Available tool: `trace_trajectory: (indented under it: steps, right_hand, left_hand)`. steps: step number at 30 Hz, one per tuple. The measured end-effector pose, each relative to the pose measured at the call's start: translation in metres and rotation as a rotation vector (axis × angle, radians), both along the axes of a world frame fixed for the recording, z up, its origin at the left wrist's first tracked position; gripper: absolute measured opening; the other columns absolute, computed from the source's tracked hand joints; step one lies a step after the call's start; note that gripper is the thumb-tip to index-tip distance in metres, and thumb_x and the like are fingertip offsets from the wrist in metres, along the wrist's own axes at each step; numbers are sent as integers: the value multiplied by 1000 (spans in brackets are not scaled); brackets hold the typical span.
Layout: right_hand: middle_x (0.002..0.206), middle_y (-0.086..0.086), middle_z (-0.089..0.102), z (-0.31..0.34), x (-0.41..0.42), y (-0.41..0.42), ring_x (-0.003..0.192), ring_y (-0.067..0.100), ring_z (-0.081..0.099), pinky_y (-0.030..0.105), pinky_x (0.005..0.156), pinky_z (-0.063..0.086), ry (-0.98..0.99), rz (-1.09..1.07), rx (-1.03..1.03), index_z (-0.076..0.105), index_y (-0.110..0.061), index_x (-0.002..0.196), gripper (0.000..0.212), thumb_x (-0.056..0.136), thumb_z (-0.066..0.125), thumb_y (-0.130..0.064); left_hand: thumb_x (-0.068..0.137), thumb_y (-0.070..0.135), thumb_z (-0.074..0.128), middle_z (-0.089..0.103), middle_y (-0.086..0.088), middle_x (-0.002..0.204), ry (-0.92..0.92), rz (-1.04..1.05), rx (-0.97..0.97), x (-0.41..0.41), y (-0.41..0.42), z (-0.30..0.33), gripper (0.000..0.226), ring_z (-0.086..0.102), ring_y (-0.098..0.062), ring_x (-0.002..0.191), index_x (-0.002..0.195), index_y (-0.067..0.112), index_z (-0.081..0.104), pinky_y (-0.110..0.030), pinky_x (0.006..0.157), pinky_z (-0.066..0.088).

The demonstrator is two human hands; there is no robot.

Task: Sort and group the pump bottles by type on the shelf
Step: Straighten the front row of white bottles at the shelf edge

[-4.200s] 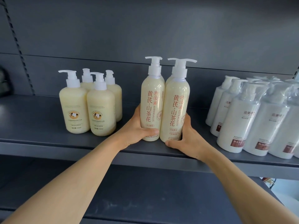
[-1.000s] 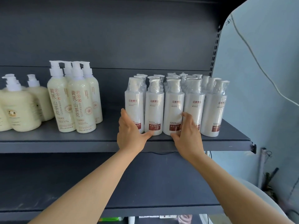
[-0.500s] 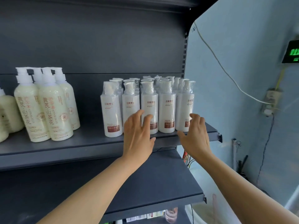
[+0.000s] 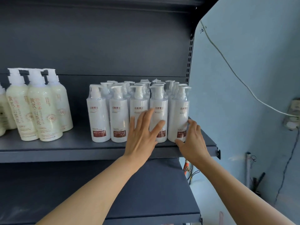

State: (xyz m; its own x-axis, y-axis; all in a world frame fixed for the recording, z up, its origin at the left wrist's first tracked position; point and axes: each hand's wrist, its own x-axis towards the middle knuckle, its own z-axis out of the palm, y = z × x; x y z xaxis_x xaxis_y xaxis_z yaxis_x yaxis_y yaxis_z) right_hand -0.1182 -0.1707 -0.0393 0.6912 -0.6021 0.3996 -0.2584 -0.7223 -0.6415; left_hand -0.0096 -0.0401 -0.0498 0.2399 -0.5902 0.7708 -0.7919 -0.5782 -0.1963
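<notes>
— Neither hand grips anything, as far as I can see. What does the left hand (image 4: 142, 135) do?

— Its fingers are straight and spread wide, laid flat against the fronts of two white plastic pump bottles with red-brown labels (image 4: 158, 114) in the near row. The palm hangs over the front lip of the dark grey metal shelf (image 4: 65, 150).

— And the right hand (image 4: 192, 142)?

— Also open. Its fingers reach up along the right flank of the rightmost white bottle (image 4: 177, 117), and the thumb lies at that bottle's base. Touching it, not wrapped round it.

— Where does the white group stand?

— At the right end of the shelf, packed several rows deep from the near edge to the far back panel. Five bottles form the near row, all upright, each sealed in clear film over the pump. The rightmost one sits right beside the shelf's end.

— What else is on that shelf?

— To the left, well apart from the white group, stands a cluster of tall cream-coloured pump bottles with red characters down the front (image 4: 43, 111), upright and touching one another. Further left, at the picture's edge, a shorter pale yellow bottle (image 4: 2, 114) is only partly visible.

— Beyond the shelf?

— A pale blue wall (image 4: 243, 78) on the right, with a white cable (image 4: 227, 62) slanting across it towards a wall socket (image 4: 292, 114). A lower grey shelf (image 4: 146, 200) lies beneath the arms.
</notes>
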Motion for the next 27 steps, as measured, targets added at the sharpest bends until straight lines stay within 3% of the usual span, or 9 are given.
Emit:
trace_trajectory:
  steps: [8,11,16,27]
  right_hand:
    - [123,3,54,-11,4,-16,105,23,55,39,86,49,-34,109,65,22,-21,135,63,85,61,-16]
    - [125,3,52,-14,6,-16,105,23,55,37,86,48,-61,100,55,24,-20,135,63,85,62,-16]
    - [127,4,47,-18,9,-16,107,21,52,29,79,40,-102,91,31,26,-17,134,62,84,63,-14]
    - [126,5,47,-16,10,-12,112,23,49,30,81,41,-81,65,33,28,-14,131,59,84,63,-14]
  left_hand:
    - [50,24,91,29,-16,139,-6,35,-29,0,-9,-4,86,40,-34,122,123,24,44,-59,100,36]
    - [49,26,91,30,-17,138,-8,35,-29,0,-9,-5,86,49,-35,119,121,24,45,-56,99,38]
    - [49,24,91,31,-17,136,-15,-20,-60,1,-9,-4,83,37,-30,118,120,22,47,-52,96,43]
    - [51,23,91,32,-17,137,-5,-4,-63,1,-10,-5,81,41,-32,117,119,22,48,-53,95,47]
